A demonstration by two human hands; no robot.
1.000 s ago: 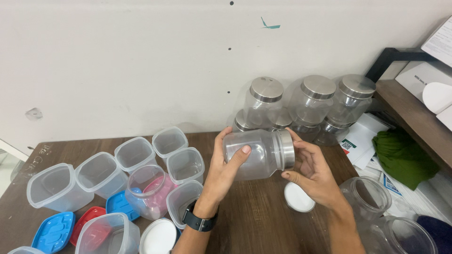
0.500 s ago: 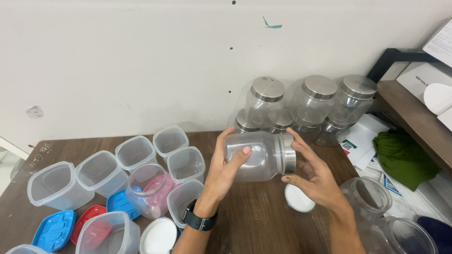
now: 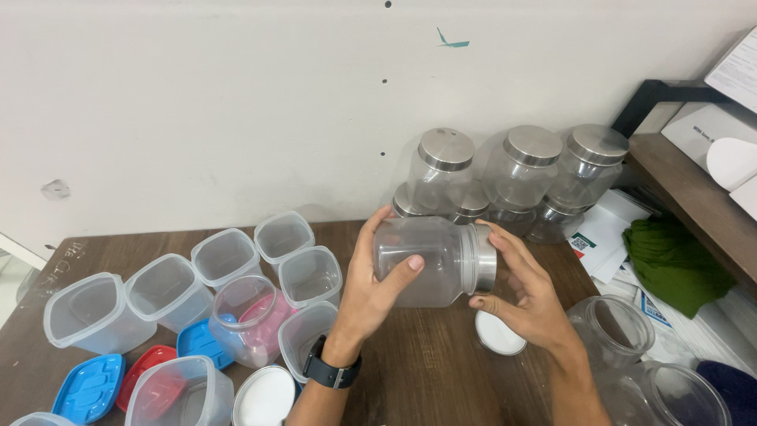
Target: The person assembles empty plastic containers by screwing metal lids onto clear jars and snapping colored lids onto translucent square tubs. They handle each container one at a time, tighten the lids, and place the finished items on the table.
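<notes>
Since the earlier frames our jar (image 3: 430, 260) has tipped a little further onto its side and our right hand (image 3: 524, 296) has shifted round the metal lid (image 3: 483, 258), fingers now curled over its rim. Our left hand (image 3: 378, 288) grasps the clear body, thumb across the front, so the jar stays steady while the other hand grips the lid; holding it sideways gives both hands a firm purchase. It sits at the centre of the frame, above the brown table (image 3: 426, 371).

Nearest us, at the lower edge, lies a round white lid (image 3: 264, 397), with a blue lid (image 3: 88, 386) and a red one (image 3: 146, 377) at the lower left among open square tubs (image 3: 95, 310). A second white lid (image 3: 498, 334) rests just below our right hand. At the lower right stand open jars (image 3: 611, 330), lidless.

Further back, a round tub (image 3: 244, 315) with something pink in it stands among the square ones. Against the wall, upper right of centre, capped jars (image 3: 524, 177) are stacked in two rows, out of the way. A green cloth (image 3: 670, 256) lies at the right, under a wooden shelf (image 3: 694, 197).
</notes>
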